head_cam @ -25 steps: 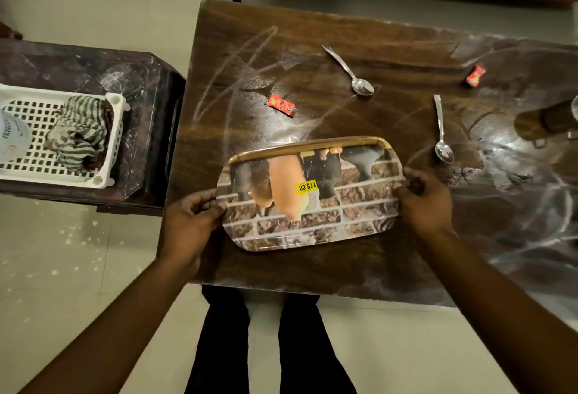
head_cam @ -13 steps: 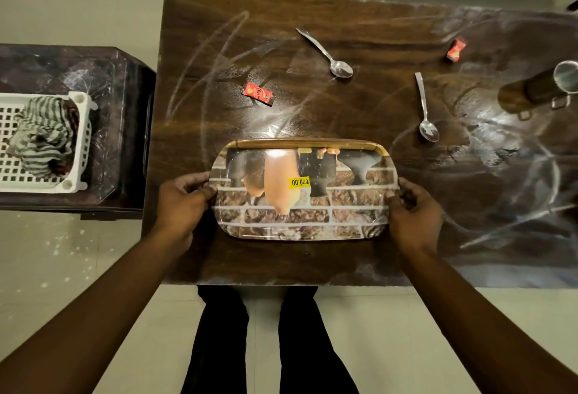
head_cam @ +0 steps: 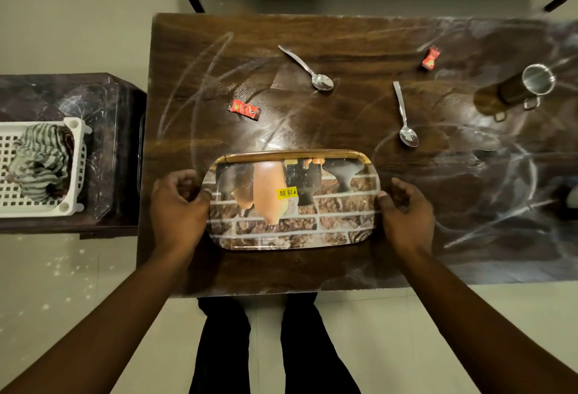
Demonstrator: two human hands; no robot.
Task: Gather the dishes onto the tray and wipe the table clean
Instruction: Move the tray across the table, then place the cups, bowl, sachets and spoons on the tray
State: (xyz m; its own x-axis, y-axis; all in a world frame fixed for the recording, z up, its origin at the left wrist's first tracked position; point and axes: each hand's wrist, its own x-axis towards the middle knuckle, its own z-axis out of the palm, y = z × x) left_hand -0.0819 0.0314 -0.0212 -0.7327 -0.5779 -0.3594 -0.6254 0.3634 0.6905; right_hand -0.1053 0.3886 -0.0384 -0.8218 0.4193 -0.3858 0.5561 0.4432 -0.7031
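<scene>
A printed tray (head_cam: 341, 231) with a yellow price sticker lies flat near the front edge of the dark wooden table (head_cam: 312, 36). My left hand (head_cam: 178, 206) holds its left end with the thumb on the rim. My right hand (head_cam: 406, 212) holds the right end the same way. Beyond the tray lie one spoon (head_cam: 308, 69) and a second spoon (head_cam: 405, 118). A steel cup (head_cam: 528, 87) lies on its side at the right. A red sachet (head_cam: 244, 109) and another red sachet (head_cam: 430, 58) lie loose. White smears streak the tabletop.
A low dark side table (head_cam: 119, 130) stands to the left and carries a white basket (head_cam: 76, 171) with a striped cloth (head_cam: 40, 162) in it. A pale object (head_cam: 573, 196) shows at the right edge. My legs stand at the table's front edge.
The tray has gone from tilted to lying level on the table between my hands. The view has swung right, bringing the whole steel cup into sight.
</scene>
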